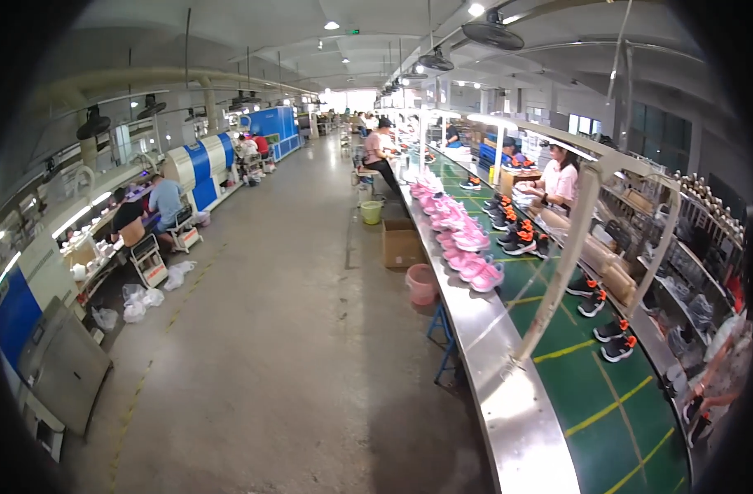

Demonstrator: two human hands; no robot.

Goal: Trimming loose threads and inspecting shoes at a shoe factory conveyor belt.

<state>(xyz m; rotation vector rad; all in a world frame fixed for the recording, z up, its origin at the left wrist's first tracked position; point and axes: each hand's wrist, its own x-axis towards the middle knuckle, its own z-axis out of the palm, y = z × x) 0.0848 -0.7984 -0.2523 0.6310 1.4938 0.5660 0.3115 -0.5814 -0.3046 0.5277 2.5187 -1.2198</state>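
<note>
Neither my left hand nor my right hand shows in the head view. Along the right runs a green conveyor belt (595,391) marked with yellow lines. Pink sneakers (459,226) stand in a long cluster on its metal edge (521,420). Black sneakers with orange linings (521,235) are grouped on the belt beyond them. Nearer, a few more black and orange sneakers (615,339) sit in pairs toward the belt's right side. A slanted white post (562,272) rises from the metal edge.
A pink bucket (422,284), a cardboard box (399,243) and a yellow-green bucket (371,212) stand on the floor beside the line. Several people work along it, one in a pink shirt (560,179). Machines with blue panels (199,174) and seated workers line the left; plastic bags (135,306) lie there.
</note>
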